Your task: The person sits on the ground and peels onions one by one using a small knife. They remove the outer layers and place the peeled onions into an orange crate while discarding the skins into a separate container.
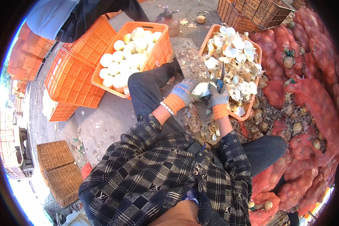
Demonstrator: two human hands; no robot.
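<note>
My left hand [186, 89], in a grey glove with an orange cuff, holds a whitish, partly peeled onion [201, 89] above the ground between my legs. My right hand [219, 94], gloved alike, is closed around the blue handle of a knife [222, 74] whose blade points up and away from me. It is close to the onion's right side; whether they touch is not clear. Beyond and right of my hands stands an orange plastic crate [258, 82] full of onion skins [237, 50]. To the left, another orange crate [161, 46] is heaped with peeled white onions [120, 67].
Stacked orange crates [70, 76] stand at the left, beside a person's dark-trousered leg [101, 14]. Red mesh sacks of onions [313, 99] are piled along the right. A pressure sprayer bottle [169, 21] stands beyond the crates. Brown crates [56, 155] sit at lower left.
</note>
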